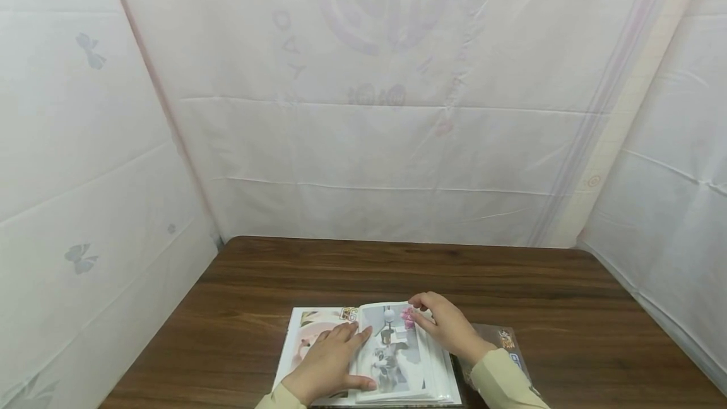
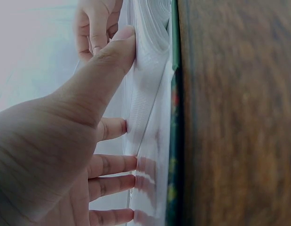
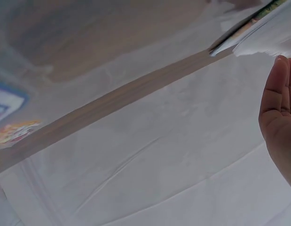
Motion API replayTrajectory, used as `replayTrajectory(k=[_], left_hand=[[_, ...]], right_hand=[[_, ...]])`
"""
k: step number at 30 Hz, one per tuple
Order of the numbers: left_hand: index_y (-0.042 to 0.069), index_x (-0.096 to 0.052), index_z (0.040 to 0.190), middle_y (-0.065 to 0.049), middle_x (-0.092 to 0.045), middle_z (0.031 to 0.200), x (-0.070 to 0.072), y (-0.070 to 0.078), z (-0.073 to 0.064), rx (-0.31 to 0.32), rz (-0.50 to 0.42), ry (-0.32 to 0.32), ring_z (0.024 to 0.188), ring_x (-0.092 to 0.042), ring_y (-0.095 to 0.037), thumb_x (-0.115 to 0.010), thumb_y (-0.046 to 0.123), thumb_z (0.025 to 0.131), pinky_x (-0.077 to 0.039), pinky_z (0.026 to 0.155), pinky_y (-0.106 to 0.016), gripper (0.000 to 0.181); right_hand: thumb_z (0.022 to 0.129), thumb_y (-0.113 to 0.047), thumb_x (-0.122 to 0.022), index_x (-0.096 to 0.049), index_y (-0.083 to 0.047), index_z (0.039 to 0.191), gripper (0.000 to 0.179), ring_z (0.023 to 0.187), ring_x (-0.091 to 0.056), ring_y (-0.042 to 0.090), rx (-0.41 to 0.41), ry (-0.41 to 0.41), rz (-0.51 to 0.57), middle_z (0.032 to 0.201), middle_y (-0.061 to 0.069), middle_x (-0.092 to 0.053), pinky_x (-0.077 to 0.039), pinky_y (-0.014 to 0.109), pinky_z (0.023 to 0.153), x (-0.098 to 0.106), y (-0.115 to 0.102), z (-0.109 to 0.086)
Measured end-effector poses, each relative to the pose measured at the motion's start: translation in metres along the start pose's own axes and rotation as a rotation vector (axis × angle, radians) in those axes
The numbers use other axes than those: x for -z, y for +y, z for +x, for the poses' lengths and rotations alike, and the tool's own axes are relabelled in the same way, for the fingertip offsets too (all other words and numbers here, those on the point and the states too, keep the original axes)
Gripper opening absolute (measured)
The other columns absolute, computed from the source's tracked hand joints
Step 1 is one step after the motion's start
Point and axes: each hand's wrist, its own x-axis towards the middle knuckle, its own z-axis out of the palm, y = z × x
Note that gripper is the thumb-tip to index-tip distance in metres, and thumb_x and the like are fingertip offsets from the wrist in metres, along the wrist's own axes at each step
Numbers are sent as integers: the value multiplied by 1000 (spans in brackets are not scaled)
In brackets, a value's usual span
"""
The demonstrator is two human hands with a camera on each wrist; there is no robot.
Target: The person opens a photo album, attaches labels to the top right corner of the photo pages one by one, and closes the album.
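Observation:
A photo album (image 1: 372, 399) with clear plastic sleeves lies open in front of me. Its right page shows a grey-and-white picture (image 1: 392, 358) with a pink patch near the top right corner. My left hand (image 1: 335, 355) rests spread over the inner fold, thumb across the lower part of the right page, fingertips pressing the sleeve in the left wrist view. At the picture's upper right corner is my right hand (image 1: 449, 324), fingers loosely bent, thumb and forefinger tips apart beside the pink patch. Its fingertips (image 3: 280, 63) are right at the page edge in the right wrist view.
A clear plastic packet (image 1: 502, 336) with colourful labels lies right of the album, partly under my right forearm. The brown wooden table (image 1: 341, 264) stretches behind the album to white cloth walls (image 1: 363, 144) on three sides.

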Motion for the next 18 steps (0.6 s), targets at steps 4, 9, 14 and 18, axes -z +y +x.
replayTrajectory(k=[4, 9, 14, 18], left_hand=[[19, -45, 133, -14, -50, 131, 0, 0, 0, 9, -8, -8, 117, -49, -30, -48, 76, 62, -43, 89, -50, 91], [19, -45, 132, -13, -51, 130, -2, -1, 0, 2, 2, 3, 117, -50, -30, -48, 76, 62, -43, 88, -49, 91], [17, -47, 131, -14, -52, 128, -2, 0, 0, -18, 11, 29, 115, -51, -30, -45, 77, 63, -44, 86, -49, 90], [17, -47, 131, -15, -52, 127, -1, 0, -1, -24, 2, 34, 114, -51, -31, -44, 77, 63, -45, 86, -50, 91]], right_hand=[[89, -32, -53, -57, -18, 109, 25, 99, -56, 16, -35, -17, 4, 105, -5, -58, -50, 32, 77, 4, -1, -4], [89, -35, -53, -55, -20, 117, 32, 104, -57, 20, -25, -7, -47, 115, -1, -57, -50, 37, 83, 1, -1, -9], [88, -39, -52, -54, -21, 121, 38, 106, -56, 23, 49, 19, -174, 115, 2, -57, -49, 41, 86, -6, 1, -15], [87, -41, -53, -57, -20, 117, 37, 106, -56, 23, 68, 30, -215, 115, 3, -57, -50, 40, 85, -10, 3, -18]])
